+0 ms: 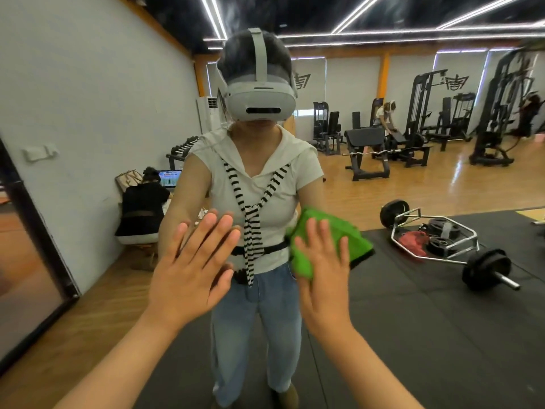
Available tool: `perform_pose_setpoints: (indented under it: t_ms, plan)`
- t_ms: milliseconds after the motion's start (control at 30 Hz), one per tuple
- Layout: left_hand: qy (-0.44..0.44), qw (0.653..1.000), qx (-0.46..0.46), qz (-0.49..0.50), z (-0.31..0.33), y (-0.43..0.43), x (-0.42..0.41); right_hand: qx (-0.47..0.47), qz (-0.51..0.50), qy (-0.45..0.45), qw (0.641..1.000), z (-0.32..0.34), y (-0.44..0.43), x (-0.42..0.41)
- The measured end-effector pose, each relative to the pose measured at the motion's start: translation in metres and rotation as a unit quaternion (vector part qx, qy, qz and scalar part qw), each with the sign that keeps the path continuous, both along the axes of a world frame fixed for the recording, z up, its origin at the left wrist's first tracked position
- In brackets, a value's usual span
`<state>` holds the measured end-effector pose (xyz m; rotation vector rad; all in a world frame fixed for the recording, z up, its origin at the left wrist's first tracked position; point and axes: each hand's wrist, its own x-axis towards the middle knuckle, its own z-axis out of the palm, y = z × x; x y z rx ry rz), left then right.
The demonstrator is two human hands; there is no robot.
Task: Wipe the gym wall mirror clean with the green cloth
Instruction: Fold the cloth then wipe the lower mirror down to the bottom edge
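The gym wall mirror [413, 305] fills nearly the whole view and reflects the room behind me and my own figure. My left hand [191, 267] lies flat against the glass with its fingers straight and spread. My right hand [324, 273] presses the green cloth [354, 237] flat onto the mirror with straight fingers. The cloth is bunched and sticks out above and to the right of that hand. Part of it is hidden under my palm.
The mirror's dark frame edge [38, 231] runs down the left side. In the reflection are a barbell frame with plates [442, 240] on black floor mats, weight machines [427, 119] at the back, and a person crouching by a laptop [144, 202] at the wall.
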<state>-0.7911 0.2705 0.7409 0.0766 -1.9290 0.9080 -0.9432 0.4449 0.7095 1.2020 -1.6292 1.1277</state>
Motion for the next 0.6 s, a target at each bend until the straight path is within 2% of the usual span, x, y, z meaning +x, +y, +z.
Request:
perform_pose_setpoints:
  t_ms: [67,133,200,300,367,400,500,533,600]
  plan:
    - [-0.001,1.000,0.001,0.000,0.000,-0.001,0.001,0.092,0.000,0.118,0.989,-0.025,0.006,-0.007]
    - [-0.001,1.000,0.001,0.004,0.000,-0.001,0.001,0.127,-0.010,0.164,0.978,-0.032,0.029,-0.031]
    - [-0.003,1.000,-0.001,0.005,-0.001,-0.001,0.001,0.105,-0.022,0.122,0.987,-0.024,0.049,-0.050]
    - [0.000,1.000,-0.001,0.010,-0.001,-0.001,0.000,-0.028,-0.034,-0.028,0.999,-0.003,0.046,-0.046]
    - [0.001,1.000,0.000,0.007,-0.002,-0.001,0.001,-0.060,-0.046,-0.079,0.994,-0.003,0.023,-0.027]
    - [0.000,1.000,0.000,0.004,-0.002,-0.001,0.001,-0.046,-0.060,-0.053,0.996,-0.010,0.011,-0.017]
    - [-0.003,1.000,0.001,0.007,-0.001,-0.002,0.002,0.078,-0.069,0.135,0.985,-0.042,0.007,-0.015]
    - [-0.002,1.000,0.000,0.008,-0.002,-0.002,0.002,0.097,-0.067,0.172,0.978,-0.044,0.016,-0.025]
    - [-0.002,1.000,-0.003,0.009,-0.002,-0.002,0.002,0.094,-0.074,0.183,0.976,-0.036,0.034,-0.044]
